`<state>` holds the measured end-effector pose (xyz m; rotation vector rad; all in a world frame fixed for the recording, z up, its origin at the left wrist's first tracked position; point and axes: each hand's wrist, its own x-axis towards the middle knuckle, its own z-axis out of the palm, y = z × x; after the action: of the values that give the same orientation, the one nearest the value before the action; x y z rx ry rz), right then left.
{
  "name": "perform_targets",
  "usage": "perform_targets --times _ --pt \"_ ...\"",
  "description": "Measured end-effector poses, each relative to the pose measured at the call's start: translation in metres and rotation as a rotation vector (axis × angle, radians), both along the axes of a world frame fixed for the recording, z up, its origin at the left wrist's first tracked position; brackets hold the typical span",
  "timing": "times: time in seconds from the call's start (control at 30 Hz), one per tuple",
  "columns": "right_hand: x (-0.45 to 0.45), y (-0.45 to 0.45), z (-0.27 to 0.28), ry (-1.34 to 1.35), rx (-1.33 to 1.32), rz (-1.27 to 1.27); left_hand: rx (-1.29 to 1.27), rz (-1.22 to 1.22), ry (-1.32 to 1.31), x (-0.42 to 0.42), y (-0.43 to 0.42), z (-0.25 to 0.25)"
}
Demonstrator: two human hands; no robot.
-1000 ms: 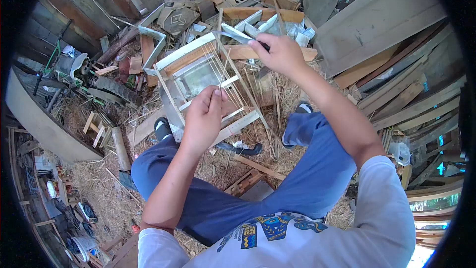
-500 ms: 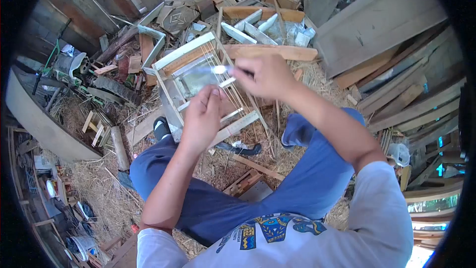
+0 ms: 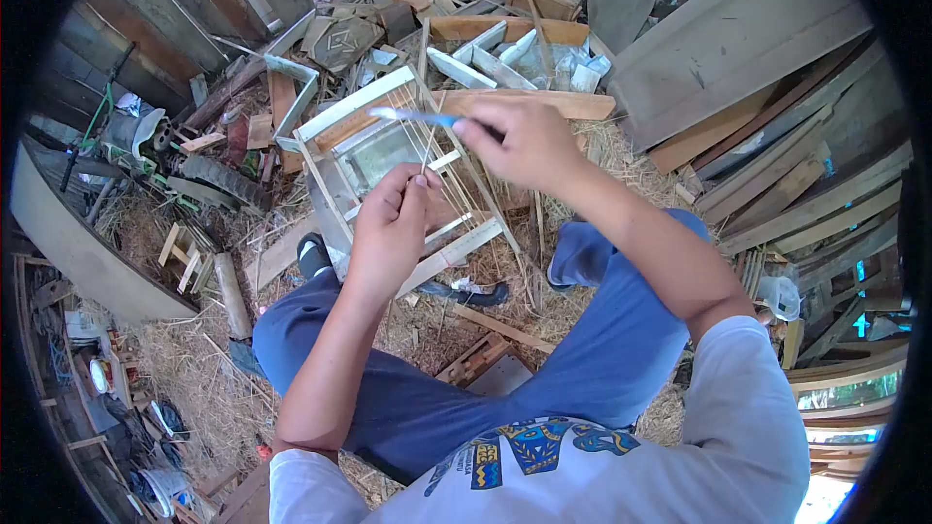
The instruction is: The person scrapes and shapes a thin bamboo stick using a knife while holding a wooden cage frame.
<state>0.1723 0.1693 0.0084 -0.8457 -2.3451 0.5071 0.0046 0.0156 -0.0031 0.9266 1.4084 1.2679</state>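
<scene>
My right hand [image 3: 524, 144] is closed round the handle of a knife [image 3: 417, 117], whose pale blade points left with a bluish part near the fingers. Lower and to the left, my left hand [image 3: 393, 218] pinches a thin wooden stick [image 3: 428, 147] between thumb and fingers. The stick's upper end stands up towards the knife; its lower part is hidden by the hand. Beyond both hands leans a wooden frame [image 3: 456, 254] with pale rails and several thin slats running along it. The blade appears above the stick, and I cannot tell whether they touch.
A dark curved object [image 3: 476, 291] lies on the straw floor between my feet. Closer in is a wooden box [image 3: 476, 357]. Scrap boards [image 3: 524, 102] pile up at the back, a large panel [image 3: 738, 49] leans at right, and a wheeled machine [image 3: 146, 141] stands at left.
The knife, blurred before, now shows more clearly with its blade angled slightly upward to the left. The stick in my left hand has become visible. The view has shifted slightly.
</scene>
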Motion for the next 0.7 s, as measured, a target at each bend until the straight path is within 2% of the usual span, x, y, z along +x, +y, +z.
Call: perform_targets --times 0.07,0.23,0.3,0.37,0.43,0.57,0.6,0.63,0.7 --pt "-0.003 -0.009 0.002 -0.054 0.104 0.101 -0.007 0.039 0.010 0.002 0.000 0.002" --pt "-0.004 0.008 0.001 -0.052 0.017 -0.008 0.050 0.032 0.023 0.002 -0.002 -0.011" --pt "-0.002 -0.007 0.002 -0.078 0.145 0.114 0.115 0.027 0.054 0.003 0.002 -0.009" --pt "-0.003 -0.003 -0.003 -0.088 0.090 0.099 0.040 0.037 0.046 0.005 -0.001 0.000" --pt "-0.007 0.006 -0.005 -0.031 0.178 0.123 0.046 0.034 0.035 0.002 0.002 -0.009" --pt "-0.003 0.006 -0.005 -0.096 0.187 0.076 0.011 0.017 0.010 0.005 0.000 0.001" --pt "-0.004 0.023 -0.020 0.019 0.204 0.058 0.007 0.016 0.012 0.004 -0.001 0.001" --pt "-0.001 0.030 -0.017 0.019 0.204 0.058 -0.022 0.021 -0.011 0.004 -0.002 0.001" --pt "0.003 0.039 -0.005 -0.130 -0.033 -0.163 -0.036 0.028 -0.034 0.004 0.000 0.002"
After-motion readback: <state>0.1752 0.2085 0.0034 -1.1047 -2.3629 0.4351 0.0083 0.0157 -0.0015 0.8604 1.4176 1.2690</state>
